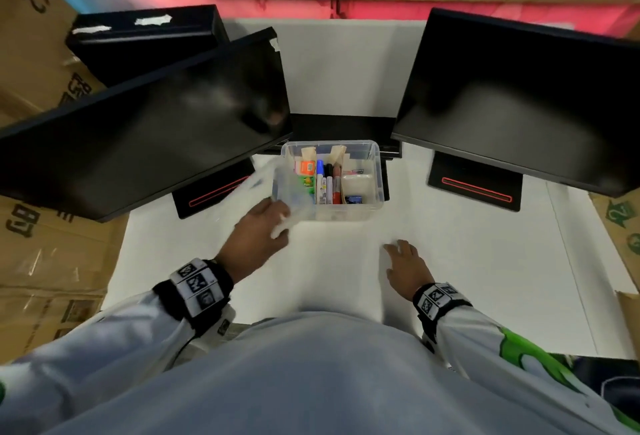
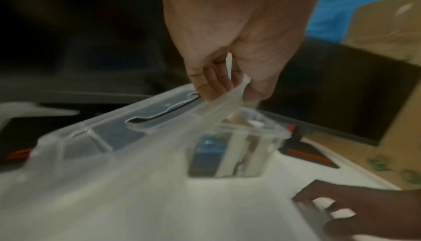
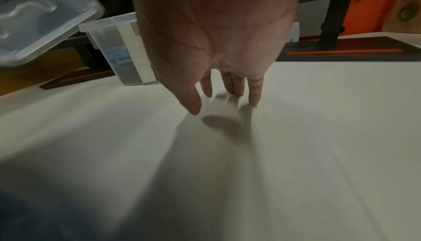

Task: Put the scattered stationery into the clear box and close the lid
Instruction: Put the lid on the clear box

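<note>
The clear box (image 1: 377,171) stands open on the white table between two monitors. Inside it are markers (image 1: 327,181), an orange pack (image 1: 306,167), a white eraser-like block (image 1: 356,182) and small clips. My left hand (image 1: 266,226) pinches a corner of the clear lid (image 1: 258,178), which hangs tilted and blurred to the left of the box. In the left wrist view the lid (image 2: 127,136) stretches away from my fingers (image 2: 212,80), with the box (image 2: 257,145) behind it. My right hand (image 1: 403,259) rests on the table with straight fingers (image 3: 237,86), holding nothing.
Two black monitors (image 1: 156,129) (image 1: 519,105) lean over the table on stands with red stripes (image 1: 476,188). A black box (image 1: 145,39) sits at the back left. Cardboard boxes (image 1: 38,244) flank the table. White tabletop (image 1: 450,278) spreads in front of the clear box.
</note>
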Demonstrator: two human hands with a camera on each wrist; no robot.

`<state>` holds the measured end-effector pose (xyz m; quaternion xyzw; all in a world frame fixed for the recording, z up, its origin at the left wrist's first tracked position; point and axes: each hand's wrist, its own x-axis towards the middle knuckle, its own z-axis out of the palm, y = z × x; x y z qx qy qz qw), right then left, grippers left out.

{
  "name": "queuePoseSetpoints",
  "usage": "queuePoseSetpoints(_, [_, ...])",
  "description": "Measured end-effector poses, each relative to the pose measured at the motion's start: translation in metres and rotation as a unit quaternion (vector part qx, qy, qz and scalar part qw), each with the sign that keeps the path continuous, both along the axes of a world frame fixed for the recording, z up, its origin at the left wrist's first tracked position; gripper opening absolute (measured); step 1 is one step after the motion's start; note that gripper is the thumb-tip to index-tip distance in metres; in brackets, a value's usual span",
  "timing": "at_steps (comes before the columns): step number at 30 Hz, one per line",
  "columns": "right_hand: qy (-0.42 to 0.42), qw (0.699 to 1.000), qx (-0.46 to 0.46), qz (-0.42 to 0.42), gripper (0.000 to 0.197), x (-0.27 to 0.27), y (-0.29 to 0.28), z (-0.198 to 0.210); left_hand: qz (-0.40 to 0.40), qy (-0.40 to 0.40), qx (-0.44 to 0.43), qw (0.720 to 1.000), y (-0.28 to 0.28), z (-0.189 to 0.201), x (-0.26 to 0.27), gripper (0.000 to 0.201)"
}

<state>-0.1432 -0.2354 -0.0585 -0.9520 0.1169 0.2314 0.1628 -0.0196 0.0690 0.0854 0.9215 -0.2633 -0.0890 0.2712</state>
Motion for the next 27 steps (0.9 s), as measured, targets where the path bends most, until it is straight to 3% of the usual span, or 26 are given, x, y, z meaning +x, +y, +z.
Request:
queuePoseSetpoints(4, [0.009, 0.999, 0.036, -0.024, 0.052, 0.009, -0.006, 0.011, -0.151, -0.054, 0.043, 0.986, -0.072, -0.003, 0.019, 0.03])
queuePoseSetpoints(7, [0.009, 0.995, 0.082, -0.056, 0.043, 0.021, -0.019, 0.025, -0.216, -0.069, 0.104, 0.968, -0.112, -0.014, 0.043, 0.03])
queuePoseSetpoints(12, [-0.069, 0.986, 0.117, -0.098, 0.032, 0.055, -0.035, 0.056, -0.194, -0.022, 0.113, 0.974, -0.127, -0.026, 0.063, 0.025])
queuePoseSetpoints(16, [-0.131, 0.969, 0.17, -0.126, 0.039, 0.094, -0.027, 0.086, -0.218, 0.034, 0.11, 0.969, -0.124, -0.028, 0.063, 0.024])
queuePoseSetpoints(21, [-0.126, 0.967, 0.172, -0.14, 0.043, 0.127, -0.013, 0.096, -0.207, 0.056, 0.086, 0.973, -0.128, -0.029, 0.066, 0.021])
queuePoseSetpoints(27, [-0.11, 0.959, 0.19, -0.179, 0.043, 0.123, -0.012, 0.089, -0.214, 0.107, 0.048, 0.97, -0.138, -0.032, 0.071, 0.018])
